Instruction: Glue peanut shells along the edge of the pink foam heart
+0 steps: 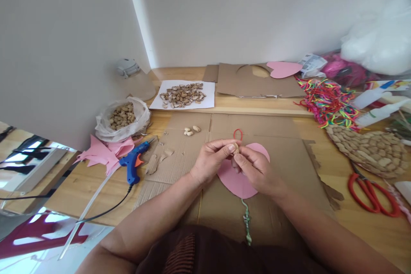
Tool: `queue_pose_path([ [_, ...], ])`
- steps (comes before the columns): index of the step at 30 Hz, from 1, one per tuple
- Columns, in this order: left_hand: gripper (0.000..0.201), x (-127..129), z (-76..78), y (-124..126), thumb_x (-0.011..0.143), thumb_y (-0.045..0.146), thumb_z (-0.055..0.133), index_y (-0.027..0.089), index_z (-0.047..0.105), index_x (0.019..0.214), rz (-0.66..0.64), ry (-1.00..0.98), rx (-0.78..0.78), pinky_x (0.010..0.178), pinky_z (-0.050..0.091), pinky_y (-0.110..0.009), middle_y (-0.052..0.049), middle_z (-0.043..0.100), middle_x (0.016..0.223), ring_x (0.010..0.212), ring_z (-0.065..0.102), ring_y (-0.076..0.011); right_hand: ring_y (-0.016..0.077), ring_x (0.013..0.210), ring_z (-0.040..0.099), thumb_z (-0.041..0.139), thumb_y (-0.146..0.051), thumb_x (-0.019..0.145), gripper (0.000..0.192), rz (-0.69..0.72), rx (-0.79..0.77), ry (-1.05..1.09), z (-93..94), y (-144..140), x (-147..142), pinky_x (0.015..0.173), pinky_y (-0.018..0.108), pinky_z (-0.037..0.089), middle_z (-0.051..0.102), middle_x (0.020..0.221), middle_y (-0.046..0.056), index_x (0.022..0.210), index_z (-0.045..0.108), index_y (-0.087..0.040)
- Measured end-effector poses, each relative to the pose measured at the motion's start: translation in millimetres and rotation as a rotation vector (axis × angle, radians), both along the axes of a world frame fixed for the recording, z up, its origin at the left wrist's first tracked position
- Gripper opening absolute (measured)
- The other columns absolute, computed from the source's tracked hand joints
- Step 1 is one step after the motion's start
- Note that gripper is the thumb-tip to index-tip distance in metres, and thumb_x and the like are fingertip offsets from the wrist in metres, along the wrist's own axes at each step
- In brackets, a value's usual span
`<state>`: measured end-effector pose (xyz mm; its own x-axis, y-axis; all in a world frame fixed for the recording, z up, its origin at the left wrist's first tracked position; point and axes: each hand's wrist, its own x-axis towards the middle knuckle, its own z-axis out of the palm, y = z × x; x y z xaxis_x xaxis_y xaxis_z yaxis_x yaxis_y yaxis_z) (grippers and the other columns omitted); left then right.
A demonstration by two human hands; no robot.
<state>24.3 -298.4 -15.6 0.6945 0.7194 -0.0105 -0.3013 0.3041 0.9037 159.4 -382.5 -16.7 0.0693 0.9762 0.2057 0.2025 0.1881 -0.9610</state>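
Between the fingertips of my left hand (213,157) and my right hand (257,166) is a peanut (235,148), pinched by both. The hands meet above a pink paper shape (236,182) lying on the cardboard, and they cover part of it. A red cord loop (238,134) shows beyond its far edge. From its near edge a green knotted cord (246,220) trails toward me. To the left, a few whole peanuts (192,130) rest on the cardboard (180,158).
At left are a bag of peanuts (122,116), pink paper scraps (102,154) and a corded blue glue gun (132,165). Peanut shells lie on white paper (210,94) behind. Right: colourful cords (330,105), glue bottles (379,112), a peanut-covered piece (372,150) and red-handled scissors (374,195).
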Motion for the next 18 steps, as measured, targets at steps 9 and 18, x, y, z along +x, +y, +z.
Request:
queue_pose_path([
  [9, 0.035, -5.4, -2.7, 5.8, 0.078, 0.038, 0.083, 0.021, 0.079, 0.108, -0.037, 0.083, 0.079, 0.089, 0.055, -0.029, -0.006, 0.078, 0.100, 0.089, 0.070, -0.0150, 0.0143, 0.060, 0.047, 0.048, -0.040, 0.103, 0.037, -0.095, -0.026, -0.113, 4.1, -1.3, 1.5, 0.059, 0.030, 0.037, 0.049, 0.063, -0.002, 0.072, 0.051, -0.021],
  [18, 0.028, -2.8, -2.2, 5.6, 0.079, 0.041, 0.081, 0.017, 0.081, 0.094, 0.035, 0.077, -0.016, 0.082, 0.055, -0.027, -0.005, 0.077, 0.085, 0.079, 0.068, -0.0127, 0.0136, 0.061, 0.044, 0.051, -0.035, 0.101, 0.028, -0.068, -0.017, -0.159, 1.4, 0.8, 1.9, 0.058, 0.028, 0.036, 0.047, 0.066, -0.002, 0.077, 0.054, -0.020],
])
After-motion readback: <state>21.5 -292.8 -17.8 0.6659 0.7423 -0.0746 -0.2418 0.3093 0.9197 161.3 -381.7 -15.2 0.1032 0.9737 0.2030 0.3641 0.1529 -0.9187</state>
